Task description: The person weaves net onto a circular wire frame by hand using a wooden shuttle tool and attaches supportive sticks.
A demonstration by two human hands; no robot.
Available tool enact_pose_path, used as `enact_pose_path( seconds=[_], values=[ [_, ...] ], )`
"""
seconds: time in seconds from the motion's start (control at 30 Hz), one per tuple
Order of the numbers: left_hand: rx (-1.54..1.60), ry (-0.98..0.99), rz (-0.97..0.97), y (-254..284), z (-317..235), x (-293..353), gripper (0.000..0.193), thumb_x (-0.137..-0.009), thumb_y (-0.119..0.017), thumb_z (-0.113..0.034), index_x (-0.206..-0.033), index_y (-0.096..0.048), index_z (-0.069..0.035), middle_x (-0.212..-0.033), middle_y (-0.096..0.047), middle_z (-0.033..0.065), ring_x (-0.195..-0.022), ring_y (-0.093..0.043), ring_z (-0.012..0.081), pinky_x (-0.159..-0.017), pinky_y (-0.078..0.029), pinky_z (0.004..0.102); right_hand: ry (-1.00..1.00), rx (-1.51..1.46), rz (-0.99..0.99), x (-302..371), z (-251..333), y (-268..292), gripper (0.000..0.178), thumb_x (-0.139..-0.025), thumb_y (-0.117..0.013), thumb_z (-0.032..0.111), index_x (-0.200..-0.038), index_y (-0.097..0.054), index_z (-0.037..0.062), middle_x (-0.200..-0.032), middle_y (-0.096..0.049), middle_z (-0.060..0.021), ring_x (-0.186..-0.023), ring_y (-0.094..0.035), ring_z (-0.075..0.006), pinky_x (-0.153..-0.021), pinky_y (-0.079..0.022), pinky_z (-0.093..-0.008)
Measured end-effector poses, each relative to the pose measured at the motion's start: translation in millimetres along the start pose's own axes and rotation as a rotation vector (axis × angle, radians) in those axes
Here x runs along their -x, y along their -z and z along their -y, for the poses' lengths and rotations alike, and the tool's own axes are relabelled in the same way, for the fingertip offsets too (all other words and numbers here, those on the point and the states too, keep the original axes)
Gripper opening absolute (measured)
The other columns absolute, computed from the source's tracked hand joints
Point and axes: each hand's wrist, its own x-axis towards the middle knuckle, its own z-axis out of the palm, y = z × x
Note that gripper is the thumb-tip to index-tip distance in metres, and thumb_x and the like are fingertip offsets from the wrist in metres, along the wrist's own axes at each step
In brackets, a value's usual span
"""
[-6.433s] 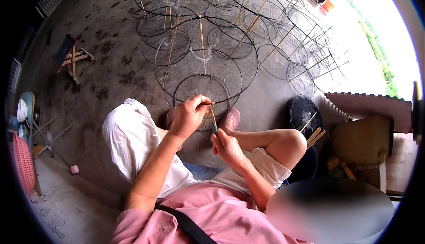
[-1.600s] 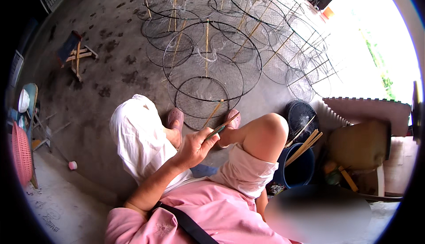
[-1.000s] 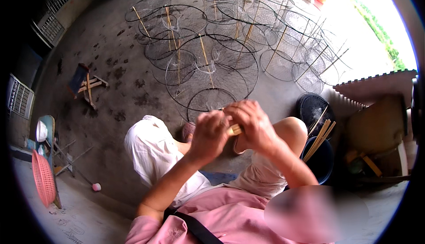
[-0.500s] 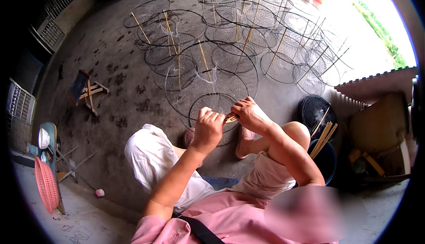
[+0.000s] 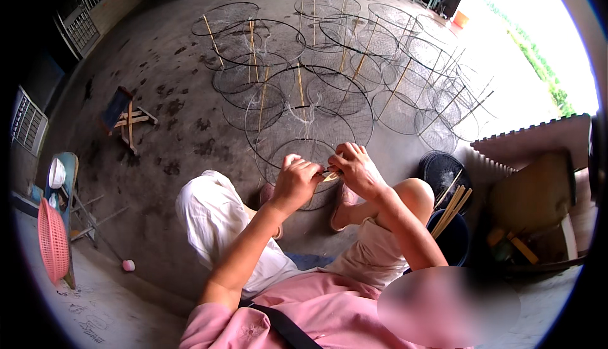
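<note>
In front of my knees, my left hand (image 5: 296, 181) is closed, its fingers pinched at the near rim of a large black hoop (image 5: 372, 111). Close beside it, my right hand (image 5: 356, 166) is closed around the pale end of a bamboo stick (image 5: 331, 177), where it meets the rim. The fingers hide most of this joint. The hoop is the upper ring of a round net cage, with fine mesh and a lower ring (image 5: 291, 143) near the floor. An upright bamboo stick (image 5: 301, 84) stands at its far side, and whitish cord (image 5: 305, 113) hangs in the middle.
Several similar net cages (image 5: 411, 92) with bamboo uprights stand beyond. By my right knee are a dark bucket (image 5: 451, 238) holding bamboo sticks (image 5: 451, 213) and a stack of black netted rings (image 5: 437, 170). A folding stool (image 5: 126, 121) and a pink basket (image 5: 53, 241) are at left.
The view has shifted slightly. My right hand has changed its finger position at the rim, and more of the bamboo end shows between my hands. My left hand keeps its pinch.
</note>
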Motion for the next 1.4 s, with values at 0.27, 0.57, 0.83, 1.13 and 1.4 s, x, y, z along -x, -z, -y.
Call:
enact_pose_path(
  seconds=[0.27,0.57,0.83,1.13,1.4],
  values=[
    [-0.022,0.041,-0.056,67,12,15,0.023,-0.08,-0.071,-0.009,-0.102,-0.066,-0.007,-0.103,-0.066,0.007,-0.1,-0.061,0.027,-0.092,-0.043,0.039,0.033,0.273,0.4,-20,39,-29,0.029,-0.09,-0.058,0.025,-0.113,-0.054,0.0072,-0.082,-0.063,-0.0031,-0.081,-0.065,-0.0224,-0.076,-0.046,-0.0367],
    [0.115,0.351,-0.119,146,74,21,0.011,-0.086,-0.067,0.001,-0.097,-0.068,0.001,-0.087,-0.069,0.0113,-0.08,-0.069,0.021,-0.069,-0.053,0.0305,0.046,0.054,0.509,-57,38,-8,0.023,-0.091,-0.061,0.031,-0.089,-0.057,0.0086,-0.063,-0.063,-0.0091,-0.061,-0.066,-0.028,-0.052,-0.05,-0.041],
    [0.137,0.512,-0.251,141,87,38,0.008,-0.089,-0.066,-0.002,-0.097,-0.068,-0.001,-0.086,-0.071,0.0108,-0.075,-0.069,0.0188,-0.063,-0.051,0.0282,0.138,0.098,0.12,-161,10,-72,0.021,-0.09,-0.062,0.026,-0.085,-0.053,0.0074,-0.063,-0.062,-0.0107,-0.059,-0.064,-0.0298,-0.052,-0.049,-0.0416],
    [0.14,0.537,-0.242,145,95,33,0.013,-0.084,-0.067,-0.004,-0.098,-0.067,-0.004,-0.089,-0.069,0.0108,-0.081,-0.069,0.0275,-0.07,-0.054,0.0352,0.061,0.178,0.138,-269,-41,-115,0.024,-0.093,-0.062,0.032,-0.089,-0.059,0.0086,-0.065,-0.063,-0.0121,-0.062,-0.065,-0.0326,-0.055,-0.05,-0.0437],
    [0.081,0.727,-0.107,127,111,61,0.027,-0.082,-0.072,-0.008,-0.107,-0.063,-0.006,-0.091,-0.068,0.0118,-0.084,-0.068,0.0307,-0.073,-0.054,0.0392,-0.091,-0.123,0.029,-126,3,-8,0.017,-0.086,-0.071,0.021,-0.089,-0.06,0.0075,-0.066,-0.061,-0.0123,-0.061,-0.062,-0.0332,-0.055,-0.048,-0.0411]
  ],
)
